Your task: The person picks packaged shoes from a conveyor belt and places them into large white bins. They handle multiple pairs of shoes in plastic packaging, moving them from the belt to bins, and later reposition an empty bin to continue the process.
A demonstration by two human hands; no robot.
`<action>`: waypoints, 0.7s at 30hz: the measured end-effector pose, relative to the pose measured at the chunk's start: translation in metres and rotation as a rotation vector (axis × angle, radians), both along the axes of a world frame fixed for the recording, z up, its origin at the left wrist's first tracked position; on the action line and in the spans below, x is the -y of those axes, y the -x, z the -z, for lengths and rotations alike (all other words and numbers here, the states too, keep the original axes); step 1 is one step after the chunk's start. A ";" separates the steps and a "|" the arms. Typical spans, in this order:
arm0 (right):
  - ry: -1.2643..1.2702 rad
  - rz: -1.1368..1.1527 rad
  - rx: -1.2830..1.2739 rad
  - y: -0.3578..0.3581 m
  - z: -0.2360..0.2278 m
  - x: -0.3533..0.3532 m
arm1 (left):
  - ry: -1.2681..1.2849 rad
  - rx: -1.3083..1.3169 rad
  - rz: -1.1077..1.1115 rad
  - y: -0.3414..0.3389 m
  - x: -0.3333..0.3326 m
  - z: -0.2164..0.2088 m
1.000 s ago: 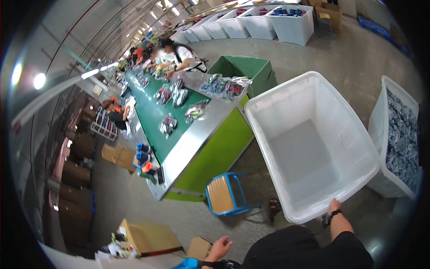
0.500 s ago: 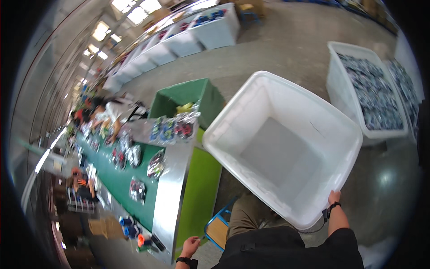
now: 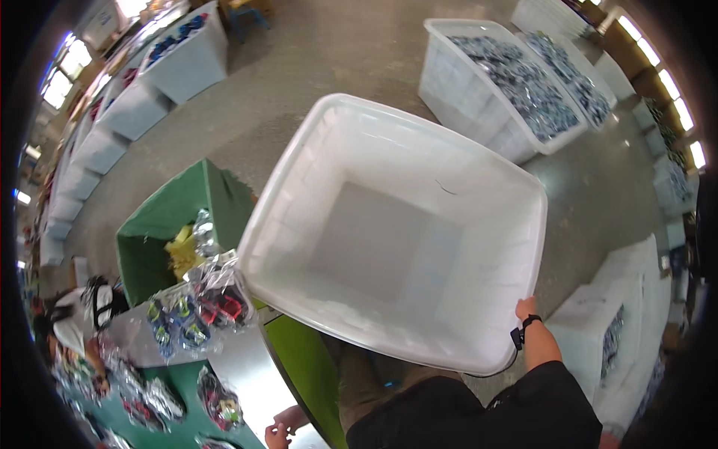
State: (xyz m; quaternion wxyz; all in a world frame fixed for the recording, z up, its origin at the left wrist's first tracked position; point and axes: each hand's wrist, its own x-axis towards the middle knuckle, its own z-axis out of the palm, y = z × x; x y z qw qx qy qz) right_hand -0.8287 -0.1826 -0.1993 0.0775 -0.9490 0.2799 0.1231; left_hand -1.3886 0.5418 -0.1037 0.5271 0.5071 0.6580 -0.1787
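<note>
A big white plastic bin [image 3: 490,247], with nothing inside, fills the middle of the view, its opening tilted toward me. My right hand [image 3: 526,307] is closed on its rim at the near right corner; a dark band is around that wrist. At the bottom edge, over the metal end of the conveyor table [image 3: 247,367], is my left hand [image 3: 279,435], its fingers curled in. Whatever they may hold is hidden. Close to it lies a clear-bagged bundle [image 3: 218,400], and more bagged red and blue items [image 3: 191,322] rest at the table's end.
A green bin [image 3: 168,198] holding yellow stuff stands at the left. White bins [image 3: 479,97] full of small bagged pieces are at the far right, and other white bins [image 3: 183,67] line the left. More white containers [image 3: 583,322] stand at my right. A person [image 3: 75,322] works by the table.
My view has turned right, so the table, green bin and far bins have shifted left. My right hand still grips the white bin's rim. My left hand now appears over the table's metal end.
</note>
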 end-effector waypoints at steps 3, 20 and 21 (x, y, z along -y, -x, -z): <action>-0.140 0.088 -0.125 0.026 -0.027 -0.029 | -0.014 0.197 0.076 -0.015 -0.009 0.002; 0.038 -0.177 0.313 0.095 0.057 0.023 | -0.182 0.160 0.071 -0.049 0.012 -0.034; 0.043 -0.168 0.333 0.083 0.063 0.031 | -0.222 0.129 0.057 -0.049 0.014 -0.031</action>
